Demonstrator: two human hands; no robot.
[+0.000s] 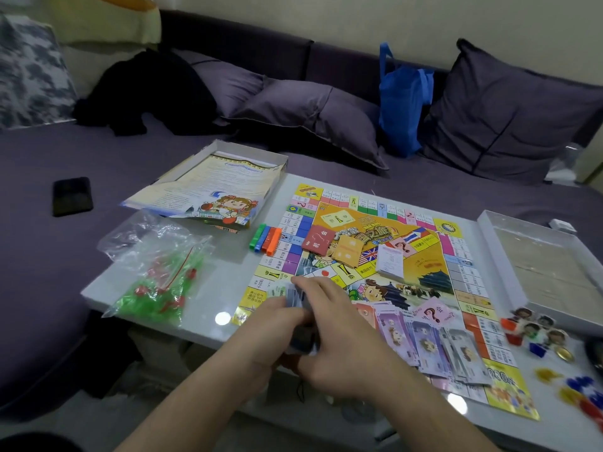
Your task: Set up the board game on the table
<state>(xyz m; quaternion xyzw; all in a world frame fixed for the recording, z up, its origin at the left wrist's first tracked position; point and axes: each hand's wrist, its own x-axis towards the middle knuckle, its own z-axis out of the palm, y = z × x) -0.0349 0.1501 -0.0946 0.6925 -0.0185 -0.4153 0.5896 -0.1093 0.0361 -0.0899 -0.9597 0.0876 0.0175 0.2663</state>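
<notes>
Both hands meet at the table's (202, 291) near edge: left hand (277, 321) and right hand (336, 334) curled around a blurred stack of notes (295, 296). Just right, more money (424, 340) fanned over the board (375, 256). Pawns (535, 327) beside the board's right edge. Bag (153, 272) of green pieces left. Farther back, card piles mid-board, box (222, 181) with rules sheet.

colourful game board (385, 256) flat on table, card stacks (346, 247) centre, banknotes (427, 340) fanned nearside

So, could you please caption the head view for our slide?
Both hands sort play money over the unfolded game board.
</notes>
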